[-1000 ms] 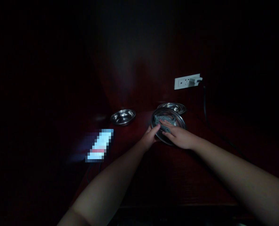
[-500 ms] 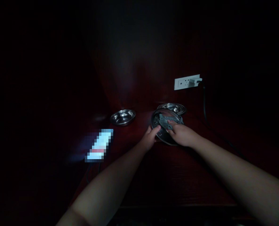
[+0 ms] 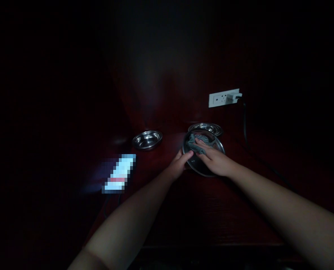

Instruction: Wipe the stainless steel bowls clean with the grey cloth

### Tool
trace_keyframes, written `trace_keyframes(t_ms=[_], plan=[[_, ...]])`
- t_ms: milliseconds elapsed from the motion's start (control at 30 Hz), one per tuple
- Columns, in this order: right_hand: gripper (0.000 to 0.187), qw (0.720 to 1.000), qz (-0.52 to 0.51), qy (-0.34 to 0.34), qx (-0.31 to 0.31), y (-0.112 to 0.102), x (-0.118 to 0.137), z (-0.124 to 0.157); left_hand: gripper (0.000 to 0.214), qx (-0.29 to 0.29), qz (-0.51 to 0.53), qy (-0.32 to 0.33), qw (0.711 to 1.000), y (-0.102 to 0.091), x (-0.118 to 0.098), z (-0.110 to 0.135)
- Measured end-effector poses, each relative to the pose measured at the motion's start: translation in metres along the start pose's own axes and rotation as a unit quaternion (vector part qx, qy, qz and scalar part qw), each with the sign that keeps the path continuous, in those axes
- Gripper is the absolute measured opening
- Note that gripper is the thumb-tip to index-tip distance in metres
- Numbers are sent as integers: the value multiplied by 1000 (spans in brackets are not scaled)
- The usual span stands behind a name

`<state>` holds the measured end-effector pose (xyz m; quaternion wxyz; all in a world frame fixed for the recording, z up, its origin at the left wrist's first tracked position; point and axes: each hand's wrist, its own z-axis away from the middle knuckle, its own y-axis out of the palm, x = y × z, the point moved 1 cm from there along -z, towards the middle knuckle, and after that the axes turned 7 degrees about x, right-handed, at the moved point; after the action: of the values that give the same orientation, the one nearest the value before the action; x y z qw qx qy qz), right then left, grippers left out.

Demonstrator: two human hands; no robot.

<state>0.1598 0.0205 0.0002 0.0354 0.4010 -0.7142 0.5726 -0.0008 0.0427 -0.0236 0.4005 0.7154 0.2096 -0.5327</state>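
Note:
A round stainless steel bowl (image 3: 202,169) is tilted toward me over the dark red table. My left hand (image 3: 181,164) grips its left rim, thumb on the inside edge and the other fingers mostly hidden beneath. Inside the bowl, my right hand (image 3: 212,157) presses a grey-green cloth (image 3: 193,145) against the inner wall, fingers laid over the fabric. Behind it, partly covered, more shiny steel dishes (image 3: 212,128) rest near the wall. To the left another steel bowl (image 3: 147,140) stands upright on the table.
A lit phone-like screen (image 3: 119,174), blurred by pixels, lies at the left with a cable below it. On the wall at the right is a white socket plate (image 3: 219,99) with a plug; its dark cord (image 3: 245,123) hangs down to the table. Surroundings are very dark.
My right hand has shifted the cloth within the bowl, its fingers now flatter and more spread. The bowl has turned and moved slightly to the right; my left hand keeps its grip.

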Motion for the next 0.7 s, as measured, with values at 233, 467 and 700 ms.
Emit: trace_keyframes(t_ms=[233, 467, 700], plan=[[46, 993, -39, -89, 67, -4, 11, 4, 57, -9, 14, -4, 1000, 1, 1, -1], [44, 984, -90, -113, 109, -8, 21, 4, 58, -35, 17, 18, 999, 0, 2, -2], [43, 976, -102, -102, 164, -11, 23, 5, 60, -80, 66, 13, 995, 2, -1, -5]])
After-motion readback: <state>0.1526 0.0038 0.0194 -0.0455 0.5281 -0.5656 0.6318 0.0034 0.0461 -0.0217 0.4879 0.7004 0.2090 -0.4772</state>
